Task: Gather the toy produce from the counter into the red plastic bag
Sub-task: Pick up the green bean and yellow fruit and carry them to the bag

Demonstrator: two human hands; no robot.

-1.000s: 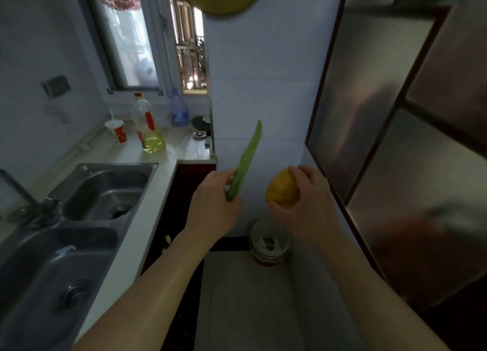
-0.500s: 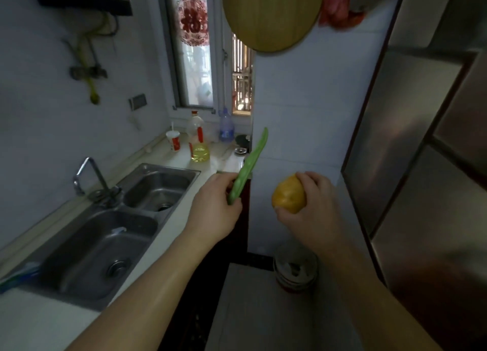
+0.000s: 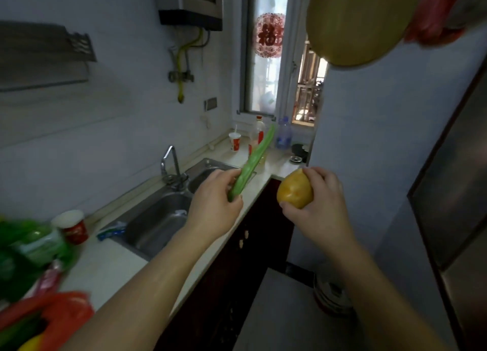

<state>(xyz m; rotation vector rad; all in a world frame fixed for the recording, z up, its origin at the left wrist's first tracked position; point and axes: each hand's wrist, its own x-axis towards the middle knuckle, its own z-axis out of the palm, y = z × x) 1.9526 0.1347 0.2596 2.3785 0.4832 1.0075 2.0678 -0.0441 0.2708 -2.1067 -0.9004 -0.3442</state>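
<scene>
Both hands are raised above the surface [image 3: 110, 266] edge: the left hand [image 3: 213, 205] pinches a long green bean pod [image 3: 251, 163] at its lower end, the right hand [image 3: 320, 205] wraps a yellow lemon [image 3: 295, 189]. Blurred and cut off at bottom left, the red plastic bag [image 3: 60, 316] lies open, its contents unclear.

counter [image 3: 116, 266] | red plastic bag [image 3: 60, 313] | cups [image 3: 72, 226] | bottles [image 3: 284, 135]

narrow home kitchen: double steel sink [image 3: 158, 218] with faucet [image 3: 170, 163] set in a pale counter [image 3: 105, 269], dark base cabinets [image 3: 237, 258], wall-mounted water heater [image 3: 191, 4], bottles by the window [image 3: 267, 60], round board [image 3: 361, 21] hung on the wall.
</scene>
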